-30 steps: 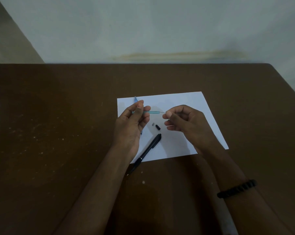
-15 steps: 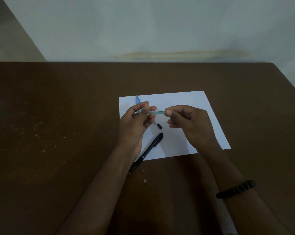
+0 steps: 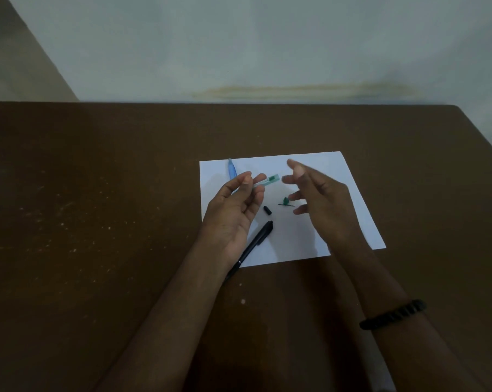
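Note:
My left hand pinches a clear green pen barrel between thumb and fingertips, its open end pointing right. My right hand hovers just right of the barrel with spread, straight fingers and holds nothing. Below it on the white paper sheet lie a small green pen piece with a thin rod and a small black cap piece. A blue pen part lies at the sheet's upper left. A black pen lies diagonally across the sheet's front edge, partly under my left wrist.
The paper sits on a dark brown table with a pale wall behind its far edge. A black beaded bracelet circles my right wrist. The table's right corner shows at the upper right.
My right hand let go of the barrel's end and opened, moving slightly right. A small green piece with a thin rod now lies on the paper below it.

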